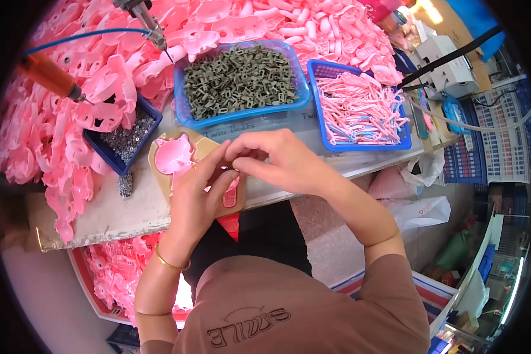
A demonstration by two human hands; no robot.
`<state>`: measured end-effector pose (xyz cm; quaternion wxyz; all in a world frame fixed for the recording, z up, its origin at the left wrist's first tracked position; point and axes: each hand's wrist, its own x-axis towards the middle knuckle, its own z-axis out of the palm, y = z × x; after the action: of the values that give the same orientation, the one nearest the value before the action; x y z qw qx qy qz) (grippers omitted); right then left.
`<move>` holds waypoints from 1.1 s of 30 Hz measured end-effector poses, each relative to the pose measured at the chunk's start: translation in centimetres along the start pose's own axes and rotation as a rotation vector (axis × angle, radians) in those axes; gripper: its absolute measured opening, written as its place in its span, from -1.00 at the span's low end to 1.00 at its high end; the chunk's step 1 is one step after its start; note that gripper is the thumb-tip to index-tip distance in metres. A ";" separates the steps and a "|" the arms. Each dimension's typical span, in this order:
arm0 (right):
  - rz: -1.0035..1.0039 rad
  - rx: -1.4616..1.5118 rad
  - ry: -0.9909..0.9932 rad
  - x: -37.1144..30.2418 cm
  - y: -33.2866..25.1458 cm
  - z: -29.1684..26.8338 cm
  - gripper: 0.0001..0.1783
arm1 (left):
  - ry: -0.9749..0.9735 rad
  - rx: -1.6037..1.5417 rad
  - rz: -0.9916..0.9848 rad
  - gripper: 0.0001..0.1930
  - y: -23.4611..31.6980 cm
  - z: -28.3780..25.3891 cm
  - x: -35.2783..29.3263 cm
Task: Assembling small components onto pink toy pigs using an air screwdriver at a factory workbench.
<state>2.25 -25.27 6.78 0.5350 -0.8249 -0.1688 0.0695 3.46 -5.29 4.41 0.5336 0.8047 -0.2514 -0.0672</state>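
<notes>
Assy workshop, heaped pink plastic pcs, orange screwdriver, blue bins w/ sm. parts, wkbench

There are two hands, two screwdrivers, two blue trays, one blue basket, one tan block and one gold bracelet; the pink parts are too many to count.

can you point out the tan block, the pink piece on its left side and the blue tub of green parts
Tan block [203,147]: head view, bare top.
Pink piece [172,156]: head view, rounded body.
Blue tub [302,86]: head view, right rim.
</notes>
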 end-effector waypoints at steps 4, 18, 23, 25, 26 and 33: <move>0.242 0.327 0.065 -1.6 1.7 -3.2 -0.83 | -0.052 0.062 0.024 -0.64 0.4 -0.3 -0.2; 0.275 -1.172 0.441 -9.2 11.0 -19.1 -0.85 | -0.039 -0.220 -0.204 -0.86 -0.1 -1.0 -1.0; 0.201 -0.538 0.774 -7.5 9.3 -19.6 -0.91 | -0.041 -0.349 -0.266 -0.85 -0.4 -1.2 -0.9; 0.228 -0.287 0.734 -7.0 8.1 -19.6 -0.84 | -0.017 -0.483 -0.305 -0.83 -0.4 -1.1 -0.8; 0.190 -0.040 0.689 -6.0 6.8 -18.2 -0.80 | -0.001 -0.479 -0.310 -0.83 -0.4 -1.2 -0.8; 0.091 0.491 0.121 -2.5 1.4 -7.8 -0.70 | 0.057 -0.499 -0.356 -0.78 -0.7 -1.1 0.1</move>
<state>2.46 -33.33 8.63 0.7249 -0.6795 -0.0772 0.0830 4.20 -4.16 4.25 0.7014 0.6817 -0.0672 -0.1969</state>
